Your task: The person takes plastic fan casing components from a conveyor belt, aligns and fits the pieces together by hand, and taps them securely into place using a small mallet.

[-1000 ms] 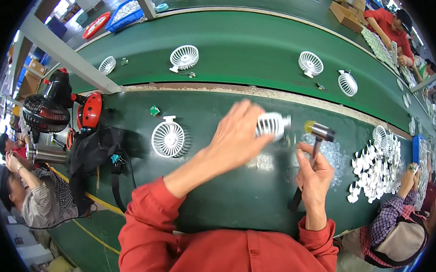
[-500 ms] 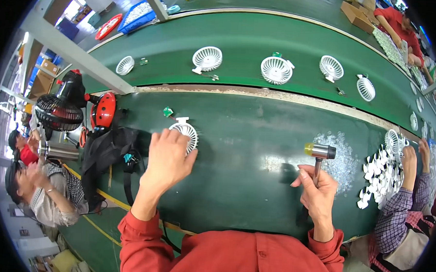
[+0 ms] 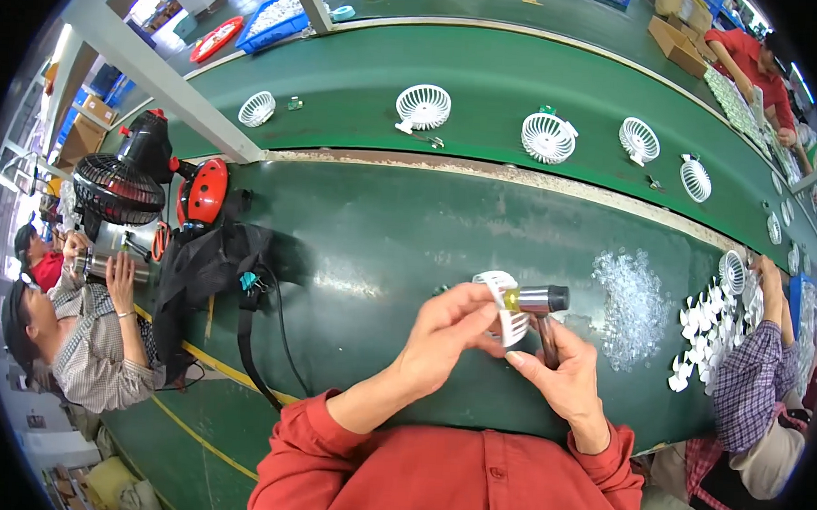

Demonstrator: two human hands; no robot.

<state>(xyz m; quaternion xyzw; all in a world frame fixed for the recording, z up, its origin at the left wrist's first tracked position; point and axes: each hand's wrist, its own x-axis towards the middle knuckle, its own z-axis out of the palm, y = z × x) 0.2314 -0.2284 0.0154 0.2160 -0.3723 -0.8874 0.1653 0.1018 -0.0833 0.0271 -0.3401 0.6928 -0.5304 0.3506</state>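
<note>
My left hand point(image 3: 434, 345) is closed on a white round slatted fan cover point(image 3: 514, 327), held tilted above the green table in front of my chest. In my right hand point(image 3: 563, 376) is a small mallet point(image 3: 541, 299) with a metal head, one yellow end and one black end. The fingers wrap its handle, and the head lies level at the cover, its yellow end close against the cover's rim. Whether they touch I cannot tell. A small green part, partly hidden, shows just beyond my left fingers.
Right of my hands lie a pile of small clear pieces point(image 3: 632, 306) and a pile of white pieces point(image 3: 704, 336), where a co-worker's arm point(image 3: 748, 370) reaches in. A green conveyor point(image 3: 343, 88) beyond carries several fan covers. A black fan point(image 3: 120, 188) and black bag point(image 3: 211, 287) sit left.
My left hand has picked up the fan cover from the left side of the table and brought it right to the mallet. The mallet has moved slightly left and its head has turned toward the cover.
</note>
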